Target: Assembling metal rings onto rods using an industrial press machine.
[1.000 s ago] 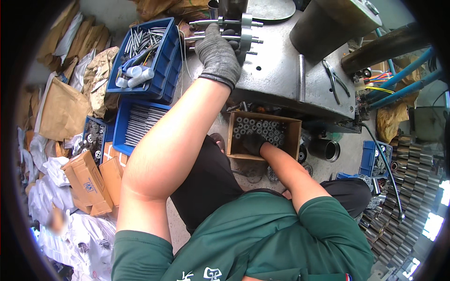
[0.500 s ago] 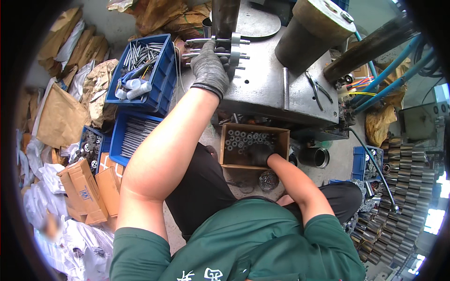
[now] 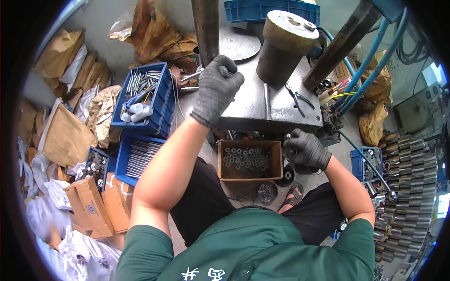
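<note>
Over the metal bench [image 3: 248, 105], my left hand [image 3: 216, 91] in a grey glove is closed, its fingers curled in; what they hold, if anything, is hidden. Metal shafts [image 3: 190, 89] stick out from behind its left side, and the rest of that part is covered by the hand. My right hand [image 3: 307, 151], gloved too, is raised beside the bench's front edge with curled fingers. Something small and metallic shows at its fingertips, too unclear to name. Below and left of it stands a cardboard box [image 3: 251, 179] with several small metal rings [image 3: 239, 157].
A steel rod [image 3: 267, 103] and pliers [image 3: 300, 100] lie on the bench near a heavy cylinder [image 3: 283, 51]. Blue bins [image 3: 161, 103] of shafts stand left. A round container [image 3: 267, 192] sits by my foot. Stacked metal tubes [image 3: 403, 196] fill the right.
My right hand has come out of the cardboard box and moved up and right. My left hand now appears closed in front of the shafted part. The whole view has shifted.
</note>
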The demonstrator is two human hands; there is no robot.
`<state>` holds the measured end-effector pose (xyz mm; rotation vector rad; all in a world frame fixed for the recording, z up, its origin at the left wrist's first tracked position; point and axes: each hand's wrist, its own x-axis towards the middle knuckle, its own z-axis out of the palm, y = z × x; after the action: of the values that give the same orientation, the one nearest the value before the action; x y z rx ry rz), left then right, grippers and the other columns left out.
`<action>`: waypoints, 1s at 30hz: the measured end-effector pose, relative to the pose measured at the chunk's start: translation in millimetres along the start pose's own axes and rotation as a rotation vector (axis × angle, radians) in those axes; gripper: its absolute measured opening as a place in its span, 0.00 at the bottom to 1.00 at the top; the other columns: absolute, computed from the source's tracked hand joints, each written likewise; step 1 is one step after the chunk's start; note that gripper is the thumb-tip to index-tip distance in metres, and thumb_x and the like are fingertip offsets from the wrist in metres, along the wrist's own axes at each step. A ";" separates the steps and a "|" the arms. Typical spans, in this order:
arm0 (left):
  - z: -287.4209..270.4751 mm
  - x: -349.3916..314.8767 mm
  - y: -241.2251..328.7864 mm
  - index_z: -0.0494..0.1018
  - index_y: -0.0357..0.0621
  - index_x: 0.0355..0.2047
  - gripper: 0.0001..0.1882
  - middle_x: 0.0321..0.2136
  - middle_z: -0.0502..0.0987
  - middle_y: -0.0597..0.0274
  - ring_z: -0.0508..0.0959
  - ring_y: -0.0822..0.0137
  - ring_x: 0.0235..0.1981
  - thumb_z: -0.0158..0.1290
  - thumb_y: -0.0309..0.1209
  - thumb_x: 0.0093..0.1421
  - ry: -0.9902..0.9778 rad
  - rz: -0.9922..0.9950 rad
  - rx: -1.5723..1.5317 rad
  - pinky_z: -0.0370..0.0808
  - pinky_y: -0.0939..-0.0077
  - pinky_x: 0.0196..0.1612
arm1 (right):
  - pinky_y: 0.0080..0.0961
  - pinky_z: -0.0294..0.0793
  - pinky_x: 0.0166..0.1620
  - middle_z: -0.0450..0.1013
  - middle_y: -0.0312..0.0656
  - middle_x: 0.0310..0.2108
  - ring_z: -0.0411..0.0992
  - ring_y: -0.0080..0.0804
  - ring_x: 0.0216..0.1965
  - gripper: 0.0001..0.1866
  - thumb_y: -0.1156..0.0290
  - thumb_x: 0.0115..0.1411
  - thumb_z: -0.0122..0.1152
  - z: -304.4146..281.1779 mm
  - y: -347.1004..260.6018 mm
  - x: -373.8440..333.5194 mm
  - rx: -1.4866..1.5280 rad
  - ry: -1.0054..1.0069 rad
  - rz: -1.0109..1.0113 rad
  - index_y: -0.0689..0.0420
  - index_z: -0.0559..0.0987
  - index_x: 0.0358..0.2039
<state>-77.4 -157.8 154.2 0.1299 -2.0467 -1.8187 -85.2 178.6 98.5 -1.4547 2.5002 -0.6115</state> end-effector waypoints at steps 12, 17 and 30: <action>46.7 2.4 -17.3 0.78 0.45 0.43 0.16 0.22 0.80 0.53 0.84 0.58 0.27 0.59 0.40 0.60 -0.117 0.075 0.534 0.81 0.62 0.37 | 0.43 0.81 0.49 0.78 0.53 0.45 0.80 0.53 0.43 0.16 0.69 0.53 0.68 -1.2 50.2 93.9 -0.185 0.526 0.156 0.54 0.86 0.44; 46.3 9.1 -30.5 0.81 0.43 0.41 0.15 0.26 0.83 0.53 0.85 0.60 0.30 0.62 0.40 0.61 -0.189 0.009 0.635 0.81 0.65 0.40 | 0.45 0.75 0.59 0.77 0.52 0.54 0.73 0.55 0.56 0.16 0.71 0.53 0.66 14.4 58.3 99.9 -0.261 0.476 0.074 0.54 0.86 0.44; 46.0 25.8 -61.2 0.78 0.36 0.44 0.28 0.38 0.81 0.44 0.83 0.50 0.42 0.58 0.53 0.66 -0.388 -0.260 0.541 0.77 0.57 0.50 | 0.48 0.72 0.60 0.78 0.47 0.54 0.74 0.54 0.56 0.12 0.69 0.56 0.68 18.4 53.7 78.6 -0.247 0.574 -0.016 0.52 0.84 0.42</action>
<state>-128.9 -132.5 97.3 0.2129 -2.8834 -1.4561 -160.4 129.4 62.1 -1.5541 3.0954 -0.8492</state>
